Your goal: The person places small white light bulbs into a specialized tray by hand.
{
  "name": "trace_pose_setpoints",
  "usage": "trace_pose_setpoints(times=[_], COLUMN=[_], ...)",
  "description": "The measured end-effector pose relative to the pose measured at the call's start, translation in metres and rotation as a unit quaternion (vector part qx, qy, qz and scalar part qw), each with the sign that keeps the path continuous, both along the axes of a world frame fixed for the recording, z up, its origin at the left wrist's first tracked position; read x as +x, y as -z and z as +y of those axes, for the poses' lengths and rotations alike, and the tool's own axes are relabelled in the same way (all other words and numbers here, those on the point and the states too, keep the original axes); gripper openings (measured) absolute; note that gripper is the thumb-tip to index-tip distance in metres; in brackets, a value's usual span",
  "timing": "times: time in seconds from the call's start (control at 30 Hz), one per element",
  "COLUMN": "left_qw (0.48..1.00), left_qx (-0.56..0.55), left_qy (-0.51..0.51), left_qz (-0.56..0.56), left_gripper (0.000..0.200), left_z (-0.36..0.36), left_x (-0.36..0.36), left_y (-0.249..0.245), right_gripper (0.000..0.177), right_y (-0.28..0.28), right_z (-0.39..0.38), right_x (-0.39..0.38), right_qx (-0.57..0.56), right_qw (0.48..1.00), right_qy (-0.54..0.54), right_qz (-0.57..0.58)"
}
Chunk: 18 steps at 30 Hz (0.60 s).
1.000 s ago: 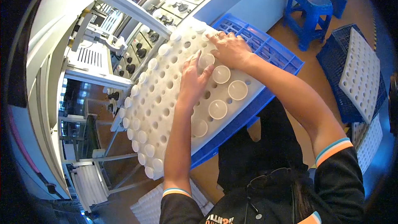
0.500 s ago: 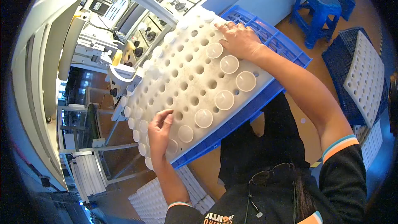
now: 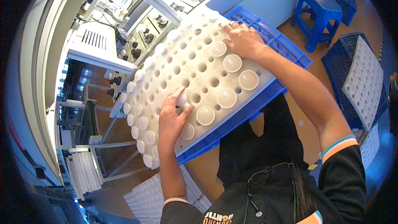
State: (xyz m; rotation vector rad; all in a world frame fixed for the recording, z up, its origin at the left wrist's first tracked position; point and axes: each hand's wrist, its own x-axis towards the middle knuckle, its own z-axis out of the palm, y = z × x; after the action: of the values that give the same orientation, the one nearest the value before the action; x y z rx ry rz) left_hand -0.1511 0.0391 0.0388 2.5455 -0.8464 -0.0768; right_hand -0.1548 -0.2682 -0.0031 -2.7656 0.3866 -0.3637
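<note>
A white perforated tray [image 3: 195, 54] lies tilted on a blue crate [image 3: 265, 99]. Several white cups sit in its holes, one row running from a cup [image 3: 206, 115] near me to a cup [image 3: 218, 49] further away. More cups line its left edge. My left hand [image 3: 171, 120] is at the tray's near left part, its fingers and thumb closed around a white cup [image 3: 183, 98] at a hole. My right hand [image 3: 244, 39] rests palm-down on the tray's far right part, beside the furthest cup of the row, holding nothing.
A machine panel with black knobs [image 3: 145, 37] stands just beyond the tray. A blue stool [image 3: 321, 0] is at the upper right. At right, another blue crate [image 3: 336, 70] holds a leaning perforated tray [image 3: 365, 81]. White trays are stacked [image 3: 141, 201] on the floor at lower left.
My left hand went from the far cups down to the tray's near left corner, then up a little to a hole, now with a cup in its fingers. My right hand stayed put.
</note>
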Motion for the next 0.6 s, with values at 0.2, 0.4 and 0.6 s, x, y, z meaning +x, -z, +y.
trace_pose_setpoints(times=[0.2, 0.4, 0.6], left_qw=[0.99, 0.962, 0.952], left_qx=[-0.063, -0.266, -0.304], left_qy=[-0.056, -0.006, 0.028], left_qz=[0.112, 0.06, 0.002], left_gripper=[0.041, 0.035, 0.035], left_z=[-0.016, -0.081, -0.151], left_x=[0.014, 0.055, 0.095], left_y=[-0.009, 0.004, 0.026], right_gripper=[0.054, 0.054, 0.063], right_y=[0.001, -0.002, -0.007], right_z=[-0.001, -0.001, -0.002], right_x=[0.0, -0.002, -0.001], right_qx=[0.009, 0.019, 0.019], right_qw=[1.0, 1.0, 0.999], right_qy=[0.0, -0.005, -0.002], right_qz=[0.003, 0.017, 0.048])
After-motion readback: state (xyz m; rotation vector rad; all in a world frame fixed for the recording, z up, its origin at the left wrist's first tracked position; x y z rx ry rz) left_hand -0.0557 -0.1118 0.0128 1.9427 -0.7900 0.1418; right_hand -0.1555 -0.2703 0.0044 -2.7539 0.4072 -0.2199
